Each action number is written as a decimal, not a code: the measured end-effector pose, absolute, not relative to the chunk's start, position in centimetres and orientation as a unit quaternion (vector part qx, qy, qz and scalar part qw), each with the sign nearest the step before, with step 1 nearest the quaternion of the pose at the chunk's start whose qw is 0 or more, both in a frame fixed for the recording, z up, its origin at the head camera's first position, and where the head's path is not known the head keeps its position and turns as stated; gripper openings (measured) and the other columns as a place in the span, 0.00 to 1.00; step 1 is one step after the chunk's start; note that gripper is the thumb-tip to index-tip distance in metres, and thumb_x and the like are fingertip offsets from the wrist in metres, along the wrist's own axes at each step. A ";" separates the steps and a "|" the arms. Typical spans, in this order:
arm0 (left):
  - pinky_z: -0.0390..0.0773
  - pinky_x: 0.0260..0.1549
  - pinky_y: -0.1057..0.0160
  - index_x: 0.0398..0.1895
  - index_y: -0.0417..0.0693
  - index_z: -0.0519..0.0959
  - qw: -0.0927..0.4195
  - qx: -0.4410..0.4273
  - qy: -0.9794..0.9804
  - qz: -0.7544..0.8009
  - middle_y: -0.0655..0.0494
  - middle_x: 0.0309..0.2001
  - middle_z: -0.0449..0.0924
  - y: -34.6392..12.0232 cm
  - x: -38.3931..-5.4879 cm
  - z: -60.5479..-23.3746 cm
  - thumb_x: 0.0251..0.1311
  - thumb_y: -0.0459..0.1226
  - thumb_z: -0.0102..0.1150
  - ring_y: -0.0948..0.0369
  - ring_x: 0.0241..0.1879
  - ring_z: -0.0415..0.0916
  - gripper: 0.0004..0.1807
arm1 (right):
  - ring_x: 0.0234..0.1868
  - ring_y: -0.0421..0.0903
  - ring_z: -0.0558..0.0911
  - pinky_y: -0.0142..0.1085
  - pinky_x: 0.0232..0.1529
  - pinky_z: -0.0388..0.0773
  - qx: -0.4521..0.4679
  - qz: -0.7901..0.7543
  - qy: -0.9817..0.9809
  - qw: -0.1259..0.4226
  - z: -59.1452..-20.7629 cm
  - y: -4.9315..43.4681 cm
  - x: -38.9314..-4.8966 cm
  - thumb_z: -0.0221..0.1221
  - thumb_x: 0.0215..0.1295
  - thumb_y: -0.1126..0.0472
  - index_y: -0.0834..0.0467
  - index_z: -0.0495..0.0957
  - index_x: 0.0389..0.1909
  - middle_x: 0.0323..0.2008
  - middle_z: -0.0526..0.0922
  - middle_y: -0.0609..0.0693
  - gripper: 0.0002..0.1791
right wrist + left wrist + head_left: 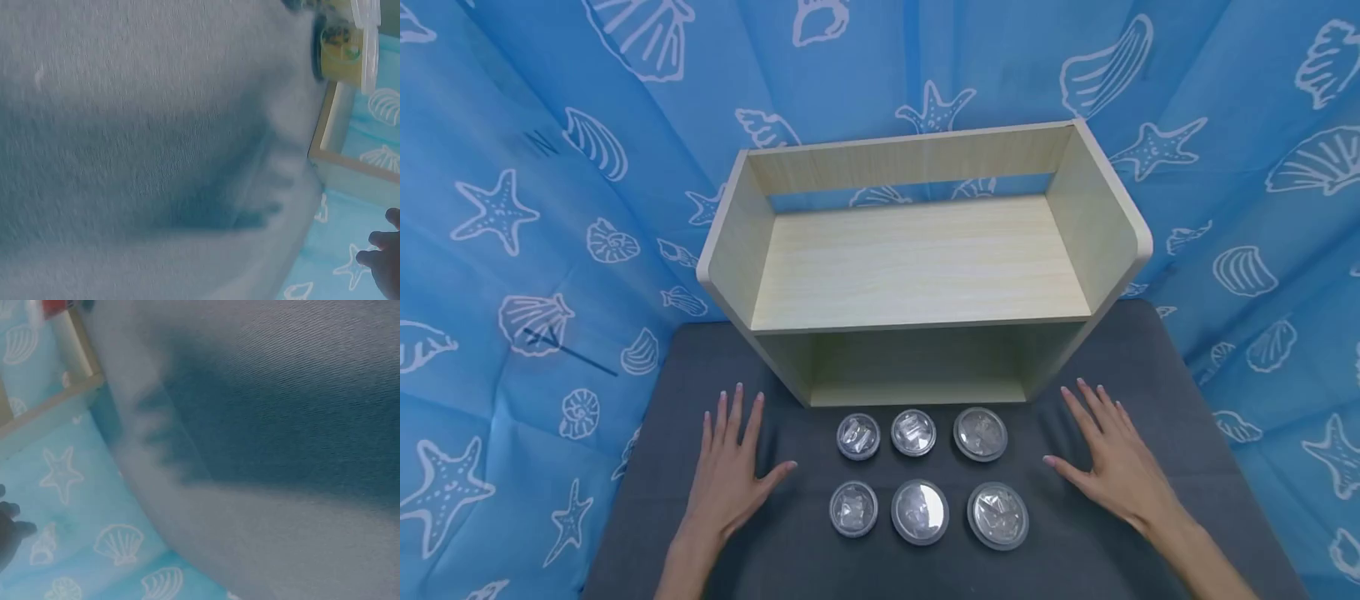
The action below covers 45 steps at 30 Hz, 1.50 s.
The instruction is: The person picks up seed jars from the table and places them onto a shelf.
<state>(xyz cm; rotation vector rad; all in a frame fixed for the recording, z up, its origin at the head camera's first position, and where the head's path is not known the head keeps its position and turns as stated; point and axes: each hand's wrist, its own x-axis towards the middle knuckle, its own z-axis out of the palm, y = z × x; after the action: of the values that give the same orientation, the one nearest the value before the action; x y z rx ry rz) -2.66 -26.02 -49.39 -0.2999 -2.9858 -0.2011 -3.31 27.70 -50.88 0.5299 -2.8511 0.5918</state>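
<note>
My left hand [725,471] is held with fingers spread and thumb out, left of several round lidded clear containers. On the other side, my right hand [1116,467] is spread the same way and holds nothing. The containers stand in two rows; the back row has a left one [858,437], a middle one [913,432] and a right one [981,434]. In front are another left one [853,509], a middle one [920,512] and a right one [997,516]. From the right side, one tub [342,56] shows yellowish contents. Fingertips of the left hand [9,528] show at its wrist view's edge.
Behind the containers stands a pale wooden two-tier shelf [917,267] with raised sides and a back rail. It rests on a dark grey cloth-covered table [805,567]. A blue curtain [587,275] with white shells and starfish hangs around the back and sides.
</note>
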 end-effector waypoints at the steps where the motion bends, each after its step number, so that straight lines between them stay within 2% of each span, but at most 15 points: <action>1: 0.39 0.72 0.39 0.81 0.53 0.42 0.073 -0.103 -0.989 -0.074 0.42 0.80 0.34 -26.0 -2.6 -49.2 0.51 0.68 0.63 0.40 0.77 0.33 0.62 | 0.76 0.64 0.49 0.51 0.75 0.35 0.182 0.203 -0.958 0.091 -50.9 27.5 -3.1 0.70 0.53 0.41 0.54 0.52 0.78 0.76 0.53 0.64 0.57; 3: 0.42 0.72 0.40 0.81 0.52 0.42 0.087 -0.113 -0.986 -0.088 0.43 0.80 0.34 -26.0 -2.7 -48.8 0.51 0.66 0.65 0.39 0.76 0.36 0.63 | 0.76 0.64 0.50 0.51 0.76 0.37 0.187 0.211 -0.955 0.093 -51.0 27.1 -2.9 0.71 0.53 0.42 0.55 0.53 0.78 0.76 0.54 0.63 0.56; 5: 0.45 0.72 0.41 0.81 0.51 0.42 0.099 -0.121 -0.982 -0.103 0.43 0.80 0.34 -26.0 -2.7 -48.4 0.52 0.66 0.64 0.40 0.76 0.37 0.62 | 0.76 0.63 0.51 0.55 0.74 0.44 0.191 0.220 -0.952 0.095 -50.9 26.8 -2.7 0.72 0.51 0.43 0.54 0.54 0.78 0.75 0.55 0.62 0.57; 8: 0.48 0.71 0.41 0.81 0.51 0.43 0.113 -0.131 -0.977 -0.123 0.45 0.80 0.34 -25.9 -2.7 -47.8 0.55 0.69 0.59 0.41 0.77 0.39 0.60 | 0.75 0.62 0.53 0.63 0.65 0.59 0.192 0.234 -0.948 0.093 -50.7 26.2 -2.6 0.74 0.50 0.44 0.53 0.55 0.78 0.75 0.56 0.59 0.57; 10: 0.49 0.71 0.41 0.81 0.51 0.43 0.119 -0.134 -0.974 -0.139 0.46 0.80 0.34 -25.8 -2.8 -47.4 0.56 0.71 0.53 0.42 0.77 0.40 0.59 | 0.75 0.62 0.56 0.65 0.57 0.66 0.192 0.241 -0.947 0.092 -50.5 25.9 -2.5 0.74 0.49 0.44 0.52 0.55 0.78 0.75 0.57 0.57 0.57; 14: 0.58 0.66 0.37 0.81 0.52 0.43 0.133 -0.136 -0.967 -0.167 0.48 0.80 0.35 -25.7 -2.9 -46.7 0.57 0.75 0.43 0.44 0.77 0.42 0.57 | 0.71 0.60 0.62 0.60 0.51 0.71 0.200 0.257 -0.941 0.096 -50.2 25.2 -2.2 0.76 0.47 0.48 0.53 0.55 0.77 0.75 0.59 0.56 0.58; 17: 0.66 0.60 0.34 0.81 0.53 0.44 0.146 -0.137 -0.962 -0.187 0.50 0.80 0.37 -25.7 -3.1 -46.1 0.56 0.72 0.52 0.43 0.75 0.48 0.58 | 0.68 0.58 0.66 0.54 0.49 0.73 0.210 0.268 -0.935 0.103 -50.1 24.7 -1.9 0.77 0.45 0.51 0.55 0.56 0.77 0.74 0.60 0.55 0.58; 20: 0.68 0.57 0.34 0.81 0.53 0.45 0.159 -0.138 -0.956 -0.204 0.51 0.80 0.39 -25.7 -3.3 -45.5 0.53 0.63 0.66 0.41 0.73 0.54 0.59 | 0.69 0.52 0.67 0.47 0.50 0.74 0.218 0.273 -0.931 0.106 -50.0 24.3 -1.6 0.78 0.43 0.52 0.56 0.57 0.76 0.73 0.61 0.54 0.59; 22: 0.69 0.57 0.34 0.81 0.53 0.46 0.166 -0.139 -0.953 -0.214 0.51 0.80 0.40 -25.7 -3.5 -45.1 0.53 0.62 0.67 0.40 0.72 0.56 0.59 | 0.70 0.47 0.65 0.37 0.56 0.71 0.224 0.285 -0.926 0.104 -50.0 24.0 -1.5 0.79 0.42 0.52 0.56 0.58 0.76 0.73 0.62 0.53 0.59; 25: 0.69 0.56 0.34 0.80 0.51 0.47 0.179 -0.144 -0.946 -0.229 0.50 0.80 0.42 -25.6 -3.8 -44.5 0.55 0.68 0.58 0.40 0.71 0.57 0.58 | 0.71 0.41 0.63 0.22 0.64 0.59 0.238 0.311 -0.914 0.102 -49.9 23.5 -1.3 0.79 0.42 0.54 0.57 0.59 0.76 0.71 0.64 0.53 0.58; 27: 0.68 0.57 0.35 0.80 0.49 0.48 0.188 -0.150 -0.940 -0.244 0.50 0.80 0.42 -25.5 -4.0 -44.1 0.56 0.71 0.51 0.42 0.72 0.56 0.57 | 0.71 0.39 0.62 0.17 0.65 0.51 0.247 0.332 -0.905 0.100 -49.8 23.3 -1.1 0.79 0.42 0.56 0.58 0.60 0.75 0.70 0.66 0.53 0.57; 34: 0.61 0.63 0.34 0.79 0.46 0.50 0.215 -0.164 -0.910 -0.314 0.51 0.79 0.45 -25.1 -4.8 -43.0 0.56 0.71 0.53 0.47 0.75 0.50 0.57 | 0.65 0.37 0.69 0.20 0.61 0.60 0.278 0.407 -0.864 0.102 -50.1 22.2 -0.5 0.79 0.37 0.65 0.62 0.66 0.71 0.63 0.72 0.55 0.54; 37: 0.61 0.68 0.45 0.78 0.44 0.52 0.240 -0.177 -0.894 -0.335 0.47 0.78 0.48 -24.9 -5.3 -42.5 0.57 0.70 0.54 0.47 0.75 0.51 0.56 | 0.60 0.40 0.73 0.21 0.57 0.65 0.301 0.418 -0.850 0.116 -50.6 21.8 -0.3 0.80 0.35 0.66 0.64 0.68 0.68 0.60 0.75 0.55 0.53; 41: 0.59 0.69 0.64 0.77 0.39 0.54 0.267 -0.199 -0.872 -0.358 0.42 0.77 0.50 -24.6 -6.1 -41.5 0.59 0.68 0.54 0.46 0.74 0.54 0.55 | 0.56 0.42 0.76 0.22 0.56 0.67 0.313 0.420 -0.844 0.119 -51.2 21.4 0.0 0.80 0.34 0.65 0.64 0.70 0.66 0.59 0.76 0.51 0.51; 45: 0.59 0.68 0.67 0.77 0.40 0.53 0.265 -0.201 -0.866 -0.373 0.45 0.78 0.49 -24.3 -6.6 -40.6 0.59 0.68 0.54 0.48 0.74 0.55 0.56 | 0.58 0.40 0.75 0.21 0.58 0.65 0.318 0.422 -0.841 0.118 -51.6 21.1 0.2 0.80 0.34 0.64 0.62 0.72 0.65 0.58 0.77 0.51 0.50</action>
<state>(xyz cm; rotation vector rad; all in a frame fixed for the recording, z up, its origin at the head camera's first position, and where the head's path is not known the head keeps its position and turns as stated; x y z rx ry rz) -6.59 -24.26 -40.58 -0.5421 -2.3399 -1.0071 0.21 21.08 -51.63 0.9297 -2.4595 1.2346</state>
